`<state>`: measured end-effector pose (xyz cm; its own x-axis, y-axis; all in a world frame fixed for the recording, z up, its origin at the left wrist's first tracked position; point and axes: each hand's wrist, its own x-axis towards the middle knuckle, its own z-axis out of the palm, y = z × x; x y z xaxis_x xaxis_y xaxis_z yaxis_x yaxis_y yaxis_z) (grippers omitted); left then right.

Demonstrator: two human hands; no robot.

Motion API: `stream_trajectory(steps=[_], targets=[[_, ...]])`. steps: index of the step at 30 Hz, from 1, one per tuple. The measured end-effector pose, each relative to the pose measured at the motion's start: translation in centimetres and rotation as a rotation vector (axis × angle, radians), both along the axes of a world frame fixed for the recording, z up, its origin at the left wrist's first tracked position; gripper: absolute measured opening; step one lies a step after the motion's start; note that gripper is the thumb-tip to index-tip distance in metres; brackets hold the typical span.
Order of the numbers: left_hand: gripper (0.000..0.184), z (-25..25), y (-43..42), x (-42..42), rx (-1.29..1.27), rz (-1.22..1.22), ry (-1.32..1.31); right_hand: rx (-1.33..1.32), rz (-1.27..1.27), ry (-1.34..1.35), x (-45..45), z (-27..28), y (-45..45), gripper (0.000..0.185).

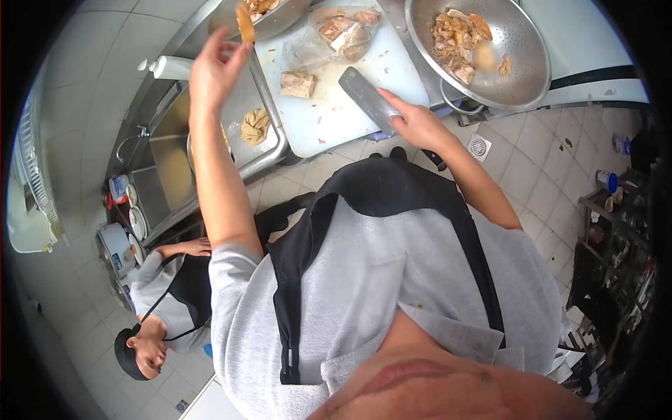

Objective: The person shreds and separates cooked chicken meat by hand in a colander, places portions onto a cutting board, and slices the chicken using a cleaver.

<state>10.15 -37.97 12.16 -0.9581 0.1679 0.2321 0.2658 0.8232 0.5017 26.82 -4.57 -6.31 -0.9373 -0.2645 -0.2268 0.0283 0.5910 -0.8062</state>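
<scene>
My left hand (218,73) is raised over the left side, slightly blurred, fingers curled. At its fingertips is an orange-brown strip of meat (246,24), near the rim of a metal bowl (290,19) that holds more meat pieces. My right hand (423,127) grips a cleaver (365,98), its broad grey blade slanting over the white cutting board (350,129). Left of the blade a pale chunk of meat (297,84) lies on the board. Behind it is a clear plastic bag (308,49) with larger meat pieces (348,38).
A metal colander (521,80) with cut meat stands at the right. To the left are a crumpled tan cloth (255,127), a sink (171,164) and a white spray-bottle-like object (171,68). Another person (175,294) is at the lower left. A floor drain (479,147) shows at right.
</scene>
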Motion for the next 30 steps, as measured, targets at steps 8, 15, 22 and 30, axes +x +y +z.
stream_trajectory(steps=[8, 15, 22, 30], targets=[[0.058, -10.2, 0.4, 0.5, -0.491, -0.341, -0.094, -0.001, -0.022, 0.102, 0.6, 1.0, 0.2, 0.069], [0.064, -13.0, 1.6, 1.3, -0.686, -0.319, -0.122, 0.173, -0.074, 0.046, 0.3, 3.9, -0.5, 0.066], [0.054, -14.4, -0.8, 2.0, 0.098, -0.195, -0.606, 0.139, -0.135, 0.012, 0.5, 3.8, -1.8, 0.065], [0.037, 4.1, 3.0, 12.0, 0.200, -0.695, 0.137, 0.137, -0.145, -0.063, 0.0, 2.9, -1.5, 0.066]])
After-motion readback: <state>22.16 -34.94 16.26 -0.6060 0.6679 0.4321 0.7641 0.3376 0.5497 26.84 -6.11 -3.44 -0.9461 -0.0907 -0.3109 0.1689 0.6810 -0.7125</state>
